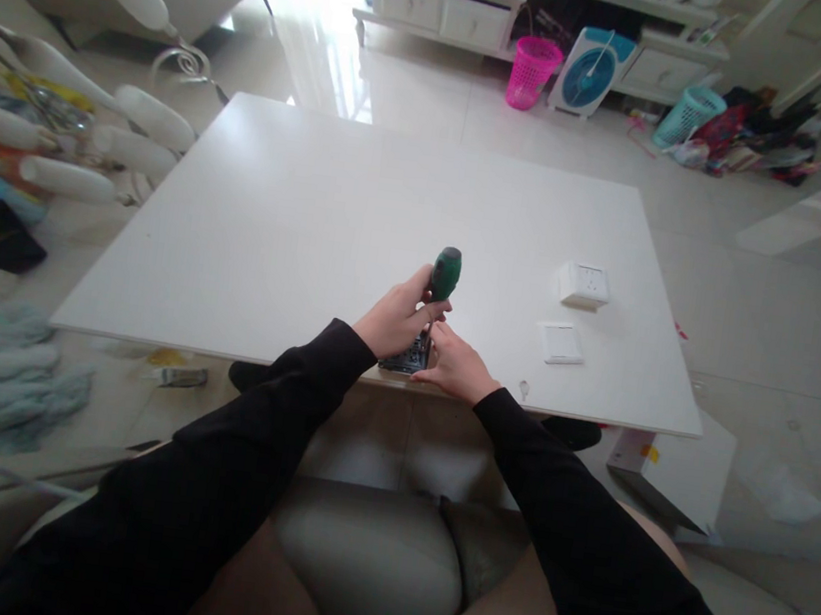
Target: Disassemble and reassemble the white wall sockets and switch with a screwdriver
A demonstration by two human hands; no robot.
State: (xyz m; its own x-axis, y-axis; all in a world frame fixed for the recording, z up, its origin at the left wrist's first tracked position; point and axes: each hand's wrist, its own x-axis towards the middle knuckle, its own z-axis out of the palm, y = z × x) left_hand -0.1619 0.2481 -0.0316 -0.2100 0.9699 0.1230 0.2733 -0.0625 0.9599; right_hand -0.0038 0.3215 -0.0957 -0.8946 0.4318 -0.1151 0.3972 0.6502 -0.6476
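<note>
Driver (446,274), green, prob. light & stiff, best held by fat handle, is gripped near-upright in L hand (395,321); panel (406,355), dark, rigid-looking, best taken by rims, is held by R hand (459,364) at table's (332,216) near edge.

Near the centre of the frame, a green-handled screwdriver (446,274) is held in the left hand (398,316); a dark part (405,355) on the white table (333,207) is touched by the right hand (457,365).
</note>
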